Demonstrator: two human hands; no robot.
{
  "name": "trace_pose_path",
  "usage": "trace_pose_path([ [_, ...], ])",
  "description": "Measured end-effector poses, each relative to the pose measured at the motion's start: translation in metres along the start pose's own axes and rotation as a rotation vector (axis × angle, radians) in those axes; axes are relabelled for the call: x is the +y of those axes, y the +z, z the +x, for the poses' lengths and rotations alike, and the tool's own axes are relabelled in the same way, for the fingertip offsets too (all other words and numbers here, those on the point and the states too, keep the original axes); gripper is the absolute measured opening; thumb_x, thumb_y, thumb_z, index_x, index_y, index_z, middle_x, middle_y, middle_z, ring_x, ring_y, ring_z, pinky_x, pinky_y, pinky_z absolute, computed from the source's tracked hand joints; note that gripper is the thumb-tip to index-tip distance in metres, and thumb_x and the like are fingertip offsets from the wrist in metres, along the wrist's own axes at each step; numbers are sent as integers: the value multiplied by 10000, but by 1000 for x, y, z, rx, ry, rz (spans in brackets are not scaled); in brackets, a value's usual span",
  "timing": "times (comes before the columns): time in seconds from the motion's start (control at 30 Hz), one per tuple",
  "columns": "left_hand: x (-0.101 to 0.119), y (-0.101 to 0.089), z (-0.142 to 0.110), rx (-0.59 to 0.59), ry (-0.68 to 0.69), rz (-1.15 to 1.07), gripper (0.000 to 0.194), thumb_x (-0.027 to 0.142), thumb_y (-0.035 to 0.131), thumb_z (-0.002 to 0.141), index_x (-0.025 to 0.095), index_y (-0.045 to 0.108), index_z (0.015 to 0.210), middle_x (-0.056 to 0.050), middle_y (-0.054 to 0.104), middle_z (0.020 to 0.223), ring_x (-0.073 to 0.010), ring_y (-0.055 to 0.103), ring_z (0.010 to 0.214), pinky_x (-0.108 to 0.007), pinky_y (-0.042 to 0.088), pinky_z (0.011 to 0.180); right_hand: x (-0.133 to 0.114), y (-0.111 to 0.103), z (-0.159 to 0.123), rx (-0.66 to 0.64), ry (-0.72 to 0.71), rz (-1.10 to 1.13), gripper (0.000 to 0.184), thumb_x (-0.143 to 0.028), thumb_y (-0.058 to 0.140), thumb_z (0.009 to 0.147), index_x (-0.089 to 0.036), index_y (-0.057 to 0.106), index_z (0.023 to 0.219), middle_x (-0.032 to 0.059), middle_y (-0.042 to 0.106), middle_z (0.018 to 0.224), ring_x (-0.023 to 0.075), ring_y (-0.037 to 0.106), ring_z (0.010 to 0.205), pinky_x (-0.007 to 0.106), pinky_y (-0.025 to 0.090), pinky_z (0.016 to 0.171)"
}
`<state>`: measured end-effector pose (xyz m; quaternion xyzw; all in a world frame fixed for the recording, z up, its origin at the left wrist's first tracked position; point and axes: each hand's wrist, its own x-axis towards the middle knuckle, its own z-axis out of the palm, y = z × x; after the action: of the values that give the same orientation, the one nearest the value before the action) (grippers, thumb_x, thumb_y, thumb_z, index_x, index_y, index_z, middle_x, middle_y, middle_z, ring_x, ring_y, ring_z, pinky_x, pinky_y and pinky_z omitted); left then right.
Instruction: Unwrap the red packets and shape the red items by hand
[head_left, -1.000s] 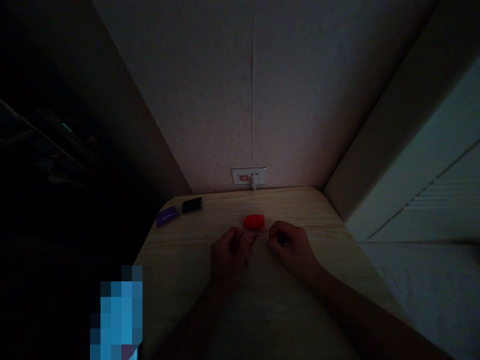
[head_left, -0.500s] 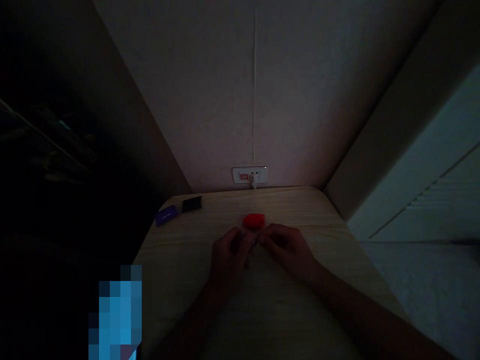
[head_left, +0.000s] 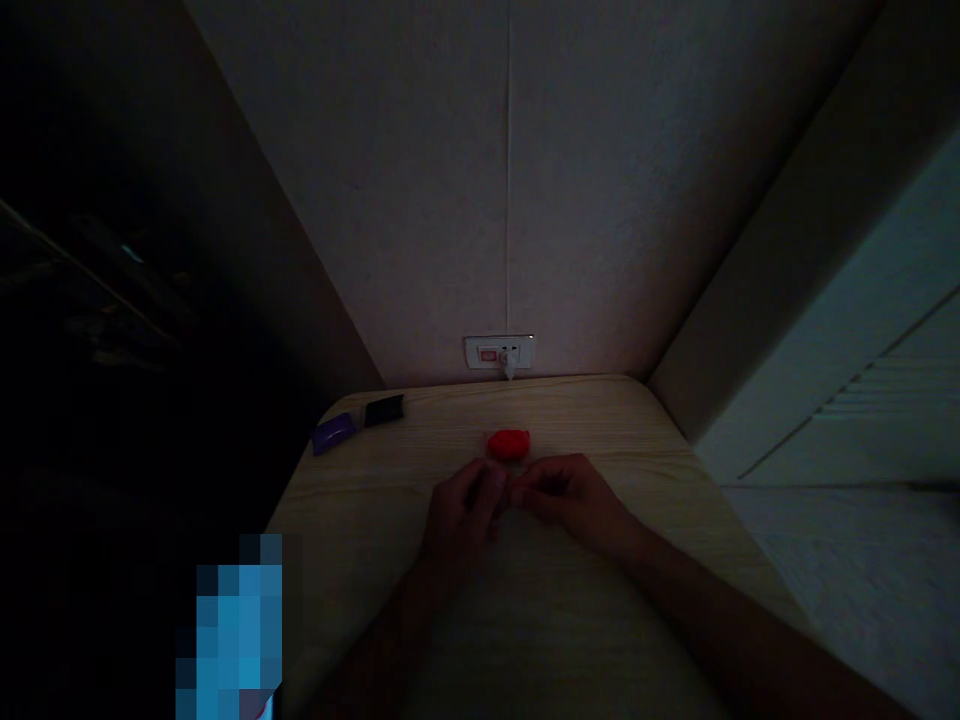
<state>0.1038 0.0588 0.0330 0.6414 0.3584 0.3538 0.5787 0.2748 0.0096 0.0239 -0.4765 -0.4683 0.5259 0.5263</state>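
Both hands meet low over the middle of a pale wood-grain table [head_left: 600, 420]. My left hand [head_left: 463, 508] is closed, its thumb pressed toward the fingers. My right hand [head_left: 564, 492] pinches with thumb and forefinger, its tips close against the left fingertips. Whatever lies between the fingers is too dark and small to name. Just beyond the fingertips lies a small bright red lump [head_left: 508, 445], apparently in a clear wrapper. Neither hand holds it.
At the table's back left lie a purple packet [head_left: 334, 433] and a black packet [head_left: 384, 410]. A wall socket [head_left: 480, 352] with a white plug [head_left: 509, 362] sits behind the table. A pale panelled door or cabinet [head_left: 847, 370] stands to the right. The light is dim.
My right hand has shifted slightly down and left, its fingertips now closer to the left ones. The small shiny piece between the hands shows less. The red lump and packets stay put.
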Motion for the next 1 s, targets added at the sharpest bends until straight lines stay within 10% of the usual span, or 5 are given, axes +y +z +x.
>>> trace_pose_path([
  [0.3,-6,1,3,7,-58,-194,407,574,564,925,196,681,1022,-6,626,685,-143,526,511,-234,391,441,-2,0,1,-8,6,22,394,-529,791,814,-173,636,745,-38,561,602,87,436,484,220,317,458],
  [0.63,-2,-5,5,231,-39,-114,397,553,631,855,165,713,843,-8,633,650,-170,620,610,-249,483,551,-3,3,-6,-209,64,19,373,-515,688,890,-167,627,768,-24,547,646,98,448,522,220,337,471],
  [0.9,-7,-8,15,203,-218,-478,435,577,650,802,163,625,932,-37,703,788,-133,586,411,-214,356,315,-16,-5,-1,338,-113,241,318,-407,690,865,-212,512,688,-77,405,547,74,298,442,203,214,409],
  [1.0,-6,-6,15,211,-181,-448,349,475,735,771,159,632,877,-17,688,796,-105,590,458,-196,385,353,-14,-3,-1,357,-76,263,294,-400,674,855,-225,495,701,-85,386,546,73,270,417,198,219,381],
])
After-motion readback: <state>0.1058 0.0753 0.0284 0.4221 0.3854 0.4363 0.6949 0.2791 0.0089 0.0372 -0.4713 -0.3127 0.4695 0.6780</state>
